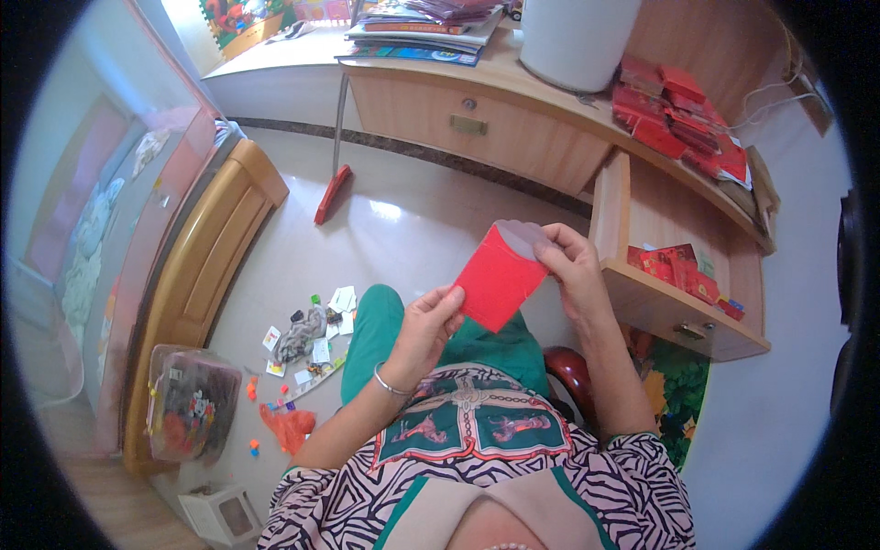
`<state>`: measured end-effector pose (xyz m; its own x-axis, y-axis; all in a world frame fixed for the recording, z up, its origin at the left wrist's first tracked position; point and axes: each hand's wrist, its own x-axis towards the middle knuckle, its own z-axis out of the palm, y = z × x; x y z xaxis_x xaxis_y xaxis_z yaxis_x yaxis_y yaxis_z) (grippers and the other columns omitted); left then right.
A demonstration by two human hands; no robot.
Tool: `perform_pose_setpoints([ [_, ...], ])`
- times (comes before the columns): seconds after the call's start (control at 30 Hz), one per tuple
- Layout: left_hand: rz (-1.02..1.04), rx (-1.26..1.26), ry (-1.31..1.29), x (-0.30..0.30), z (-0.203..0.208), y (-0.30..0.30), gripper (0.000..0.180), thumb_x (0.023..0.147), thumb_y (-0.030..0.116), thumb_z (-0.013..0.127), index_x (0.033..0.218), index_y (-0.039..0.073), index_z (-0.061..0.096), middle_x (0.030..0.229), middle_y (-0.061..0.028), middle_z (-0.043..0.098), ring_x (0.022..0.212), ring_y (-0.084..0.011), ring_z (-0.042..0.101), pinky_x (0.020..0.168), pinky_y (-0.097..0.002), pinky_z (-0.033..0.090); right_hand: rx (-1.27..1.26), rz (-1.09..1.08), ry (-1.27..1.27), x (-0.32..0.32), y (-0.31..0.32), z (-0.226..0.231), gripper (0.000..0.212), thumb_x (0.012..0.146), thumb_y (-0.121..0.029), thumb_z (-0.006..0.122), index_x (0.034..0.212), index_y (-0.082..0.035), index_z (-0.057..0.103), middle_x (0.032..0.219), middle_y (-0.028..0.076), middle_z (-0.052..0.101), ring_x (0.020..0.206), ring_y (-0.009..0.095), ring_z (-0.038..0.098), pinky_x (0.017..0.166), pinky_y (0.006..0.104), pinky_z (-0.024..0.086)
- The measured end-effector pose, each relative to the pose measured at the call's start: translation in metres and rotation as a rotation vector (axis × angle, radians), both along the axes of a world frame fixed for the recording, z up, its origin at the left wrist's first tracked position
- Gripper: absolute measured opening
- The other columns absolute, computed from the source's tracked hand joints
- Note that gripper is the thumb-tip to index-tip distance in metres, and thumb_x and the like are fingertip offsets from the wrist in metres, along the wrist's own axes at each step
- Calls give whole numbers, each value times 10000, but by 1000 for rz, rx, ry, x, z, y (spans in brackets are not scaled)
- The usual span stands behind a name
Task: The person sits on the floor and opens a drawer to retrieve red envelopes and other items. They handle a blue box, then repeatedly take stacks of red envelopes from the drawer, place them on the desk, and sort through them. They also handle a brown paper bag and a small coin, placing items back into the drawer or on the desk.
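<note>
A red paper envelope [498, 280] with a scalloped, greyish flap [516, 236] is held in front of me, above my lap. My left hand [431, 321] pinches its lower left edge between thumb and fingers. At the upper right, my right hand [570, 261] grips the envelope beside its raised flap. Whether anything lies inside the envelope is hidden. To the right, a pulled-out drawer [683, 307] holds several red envelopes [678, 268]. More red packets [674, 115] are piled on the desktop above it.
A white cylindrical bin [576, 41] and stacked books [417, 41] stand on the desk [495, 69]. A red-headed broom [333, 194] leans against it. On the floor at left lie scattered cards [321, 350], an orange bag [288, 427] and a clear plastic box [192, 403], near a wooden bed frame [206, 284].
</note>
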<state>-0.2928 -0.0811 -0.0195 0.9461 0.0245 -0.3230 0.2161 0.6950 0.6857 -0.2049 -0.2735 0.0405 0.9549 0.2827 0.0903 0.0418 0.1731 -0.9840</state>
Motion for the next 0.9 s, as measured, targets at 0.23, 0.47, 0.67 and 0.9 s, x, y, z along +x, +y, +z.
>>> perform_pose_setpoints([
  [0.23,-218,-423,120,8,-15,5,688,920,625,433,1154,-12,543,1103,-125,572,1021,-242,572,927,-331,480,-368,-12,-424,-41,28,0,121,829,-21,616,944,4,646,829,82,679,760,138,656,697,267,518],
  [0.47,-206,-479,73,11,-14,10,694,877,657,489,1085,-3,549,1139,-145,532,1139,-296,513,1059,-426,391,-488,77,-530,-49,36,13,142,783,10,620,922,4,647,834,131,674,765,207,678,683,299,527],
  [0.67,-131,-515,109,12,-24,9,550,848,543,638,1020,27,562,1092,-128,560,1095,-278,536,1040,-433,413,-626,111,-660,-48,36,19,129,749,9,639,878,12,631,802,157,643,715,269,651,630,316,508],
  [0.9,-84,-452,136,11,-34,7,381,853,465,675,985,125,565,1060,-125,584,1010,-247,556,949,-438,492,-832,87,-673,-41,32,18,109,764,-68,666,805,15,609,749,176,625,652,317,638,567,356,495],
])
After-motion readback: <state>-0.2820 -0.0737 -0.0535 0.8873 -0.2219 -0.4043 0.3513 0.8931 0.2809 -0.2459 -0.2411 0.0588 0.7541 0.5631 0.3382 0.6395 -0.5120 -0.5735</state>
